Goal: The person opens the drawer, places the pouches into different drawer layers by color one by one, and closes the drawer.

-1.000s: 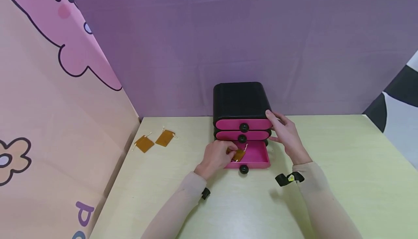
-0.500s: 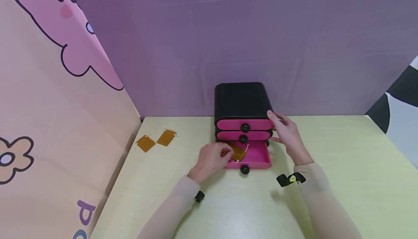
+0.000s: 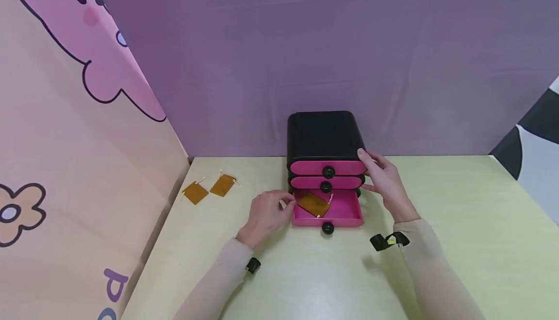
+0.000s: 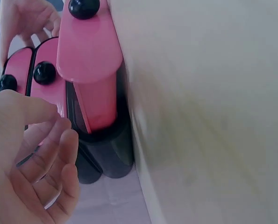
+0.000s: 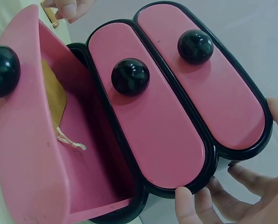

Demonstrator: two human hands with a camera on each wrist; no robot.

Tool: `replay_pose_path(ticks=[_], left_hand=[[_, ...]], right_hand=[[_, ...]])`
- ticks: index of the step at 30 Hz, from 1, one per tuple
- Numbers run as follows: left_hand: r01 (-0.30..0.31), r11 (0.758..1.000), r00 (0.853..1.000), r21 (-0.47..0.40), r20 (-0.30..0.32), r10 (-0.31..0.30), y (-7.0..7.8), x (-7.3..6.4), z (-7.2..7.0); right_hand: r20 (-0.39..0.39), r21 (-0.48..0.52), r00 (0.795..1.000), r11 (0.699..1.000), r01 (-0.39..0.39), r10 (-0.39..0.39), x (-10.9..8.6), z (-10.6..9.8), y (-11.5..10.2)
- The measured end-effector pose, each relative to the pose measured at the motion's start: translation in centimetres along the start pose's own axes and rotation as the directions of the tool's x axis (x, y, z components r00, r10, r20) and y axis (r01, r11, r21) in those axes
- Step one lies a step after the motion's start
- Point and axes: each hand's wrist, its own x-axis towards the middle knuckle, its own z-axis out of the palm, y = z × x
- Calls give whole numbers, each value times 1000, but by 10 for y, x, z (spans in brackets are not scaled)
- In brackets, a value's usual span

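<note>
A black mini drawer cabinet (image 3: pixel 325 135) with pink drawer fronts stands on the table. Its bottom drawer (image 3: pixel 345 220) is pulled out, and a brown drawstring pouch (image 3: pixel 313 205) lies inside, its pale cord toward the right. Just left of that drawer is my left hand (image 3: pixel 267 215), fingers loosely bent and nothing between them. My right hand (image 3: pixel 386 184) holds the cabinet's right side, thumb at the upper front corner and the other fingers along the side. In the right wrist view, fingertips (image 5: pixel 185 198) touch the black edge by the middle drawer (image 5: pixel 148 112).
Two more brown pouches, a left pouch (image 3: pixel 195 192) and a right pouch (image 3: pixel 222 184), lie at the table's back left. A purple cloth backdrop (image 3: pixel 332 58) rises behind the cabinet. A patterned wall panel (image 3: pixel 78 164) borders the left side of the table.
My left hand has let go of the pouch and moved left, out of the bottom drawer. The pouch stays lying in it. My right hand has kept its place on the cabinet.
</note>
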Motion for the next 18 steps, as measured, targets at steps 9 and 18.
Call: replay_pose_path(ticks=[9, 18], left_hand=[[44, 998, 999, 55, -10, -44, -19, -6, -11], [97, 992, 995, 78, -17, -96, -28, -9, -20]], right_hand=[[11, 5, 1000, 1000, 4, -4, -1, 0, 0], [9, 7, 1000, 1000, 6, -6, 1, -1, 2]])
